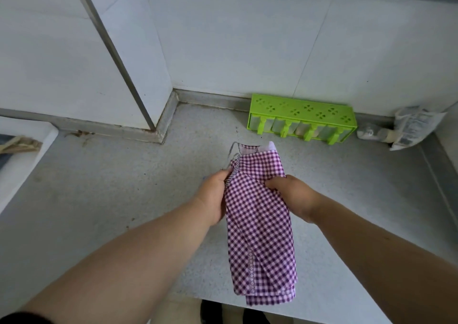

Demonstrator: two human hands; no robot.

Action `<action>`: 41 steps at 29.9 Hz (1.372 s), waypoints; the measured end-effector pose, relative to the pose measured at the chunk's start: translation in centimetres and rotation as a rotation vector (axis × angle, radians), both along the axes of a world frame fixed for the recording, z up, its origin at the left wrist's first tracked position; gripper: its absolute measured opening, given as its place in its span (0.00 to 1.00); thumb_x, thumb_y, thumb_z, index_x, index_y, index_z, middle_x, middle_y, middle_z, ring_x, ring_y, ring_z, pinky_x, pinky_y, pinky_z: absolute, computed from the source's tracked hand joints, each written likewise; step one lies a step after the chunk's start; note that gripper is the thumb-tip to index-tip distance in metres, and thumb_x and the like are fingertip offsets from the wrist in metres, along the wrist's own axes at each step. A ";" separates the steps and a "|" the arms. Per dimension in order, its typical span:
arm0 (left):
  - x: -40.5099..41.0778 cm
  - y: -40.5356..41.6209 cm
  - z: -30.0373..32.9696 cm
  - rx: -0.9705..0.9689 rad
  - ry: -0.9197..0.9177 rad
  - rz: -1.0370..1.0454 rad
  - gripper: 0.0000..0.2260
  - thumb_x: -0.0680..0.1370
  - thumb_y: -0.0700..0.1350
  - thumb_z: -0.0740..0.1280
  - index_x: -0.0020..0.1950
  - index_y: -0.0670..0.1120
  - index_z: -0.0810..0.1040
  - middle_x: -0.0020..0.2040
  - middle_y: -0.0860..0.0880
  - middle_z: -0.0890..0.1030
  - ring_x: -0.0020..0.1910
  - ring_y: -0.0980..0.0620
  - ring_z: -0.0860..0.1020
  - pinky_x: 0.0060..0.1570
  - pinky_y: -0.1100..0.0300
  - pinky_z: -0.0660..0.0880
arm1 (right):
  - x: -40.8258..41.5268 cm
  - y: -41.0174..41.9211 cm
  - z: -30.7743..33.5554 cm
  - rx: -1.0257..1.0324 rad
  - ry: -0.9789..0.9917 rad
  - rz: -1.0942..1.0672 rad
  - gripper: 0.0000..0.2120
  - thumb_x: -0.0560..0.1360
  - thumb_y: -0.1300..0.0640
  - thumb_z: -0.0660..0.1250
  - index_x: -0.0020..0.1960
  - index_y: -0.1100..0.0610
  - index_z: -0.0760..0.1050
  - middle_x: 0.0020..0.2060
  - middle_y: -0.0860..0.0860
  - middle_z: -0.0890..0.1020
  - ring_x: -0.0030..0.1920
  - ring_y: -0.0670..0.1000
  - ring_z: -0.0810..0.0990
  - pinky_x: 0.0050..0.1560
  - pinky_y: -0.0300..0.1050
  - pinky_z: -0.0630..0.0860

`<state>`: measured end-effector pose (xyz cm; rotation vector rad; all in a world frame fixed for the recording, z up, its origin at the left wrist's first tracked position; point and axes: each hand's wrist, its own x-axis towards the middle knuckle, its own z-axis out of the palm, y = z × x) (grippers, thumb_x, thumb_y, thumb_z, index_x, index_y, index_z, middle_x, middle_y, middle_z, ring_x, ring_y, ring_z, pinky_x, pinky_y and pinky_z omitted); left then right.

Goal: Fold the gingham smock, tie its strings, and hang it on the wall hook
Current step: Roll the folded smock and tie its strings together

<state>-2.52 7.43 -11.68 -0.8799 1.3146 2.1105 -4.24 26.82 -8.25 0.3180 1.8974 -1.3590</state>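
Head view, frame centre: left hand [213,197] and right hand [295,195] each pinch the folded gingham smock [260,224] over the speckled tabletop [99,199].

Two bare forearms, unsleeved from elbow to wrist, ending in the left hand [213,197] and right hand [295,197], without rings, watch or gloves. A dark sleeve edge [22,318] shows on the left arm, well behind the left hand, at the lower frame corner.
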 end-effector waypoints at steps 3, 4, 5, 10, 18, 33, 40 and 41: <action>-0.2 0.1 0.5 0.061 0.009 0.037 0.19 0.86 0.53 0.62 0.66 0.42 0.83 0.59 0.41 0.87 0.61 0.39 0.85 0.70 0.41 0.76 | 0.5 0.7 -0.8 -0.063 -0.039 -0.055 0.24 0.78 0.48 0.65 0.71 0.57 0.71 0.61 0.54 0.83 0.61 0.57 0.82 0.71 0.59 0.74; -0.3 0.2 0.5 0.061 0.002 0.038 0.19 0.86 0.53 0.62 0.65 0.42 0.84 0.59 0.41 0.87 0.61 0.40 0.85 0.69 0.42 0.76 | 0.8 0.8 -1.0 -0.071 -0.055 -0.059 0.26 0.76 0.47 0.66 0.71 0.57 0.71 0.62 0.54 0.83 0.62 0.57 0.82 0.71 0.59 0.74; -0.4 0.2 0.4 0.044 -0.004 0.031 0.19 0.86 0.53 0.62 0.65 0.42 0.84 0.59 0.41 0.87 0.60 0.40 0.85 0.69 0.42 0.77 | 0.9 0.9 -1.3 -0.078 -0.062 -0.062 0.27 0.75 0.46 0.66 0.71 0.56 0.71 0.62 0.54 0.83 0.62 0.57 0.82 0.71 0.59 0.74; 0.6 0.4 -0.5 -0.078 -0.071 0.156 0.16 0.88 0.49 0.60 0.62 0.43 0.83 0.54 0.42 0.88 0.57 0.40 0.86 0.64 0.44 0.81 | 1.5 1.5 -2.2 -0.206 -0.100 -0.241 0.10 0.83 0.55 0.60 0.63 0.52 0.71 0.60 0.55 0.83 0.61 0.57 0.81 0.68 0.56 0.75; 3.3 -0.3 -1.4 -0.169 0.050 0.110 0.13 0.89 0.47 0.57 0.60 0.46 0.80 0.58 0.48 0.86 0.58 0.45 0.83 0.56 0.49 0.79 | 1.5 3.0 -5.6 0.031 -0.158 -0.330 0.22 0.84 0.50 0.59 0.76 0.57 0.67 0.65 0.57 0.79 0.63 0.59 0.79 0.69 0.58 0.74; 0.3 3.0 0.8 -1.249 1.320 -1.747 0.17 0.84 0.51 0.57 0.55 0.47 0.83 0.58 0.51 0.80 0.59 0.50 0.74 0.64 0.49 0.74 | 0.7 0.9 -5.5 0.355 -0.192 -0.026 0.21 0.85 0.48 0.56 0.67 0.62 0.74 0.41 0.53 0.79 0.36 0.49 0.76 0.29 0.40 0.71; -1.8 5.8 -0.4 -0.969 0.328 -1.437 0.18 0.89 0.53 0.51 0.64 0.47 0.77 0.57 0.46 0.80 0.51 0.48 0.79 0.51 0.53 0.76 | 0.8 2.2 -6.5 0.379 -0.067 0.208 0.11 0.86 0.50 0.60 0.53 0.57 0.75 0.38 0.50 0.77 0.33 0.45 0.72 0.28 0.35 0.68; -1.9 6.0 -0.7 -0.975 0.307 -1.462 0.19 0.89 0.53 0.50 0.68 0.47 0.77 0.61 0.44 0.81 0.51 0.49 0.78 0.50 0.55 0.75 | 1.0 2.4 -6.7 0.399 -0.037 0.253 0.11 0.86 0.51 0.59 0.53 0.57 0.75 0.36 0.50 0.76 0.31 0.45 0.72 0.26 0.34 0.68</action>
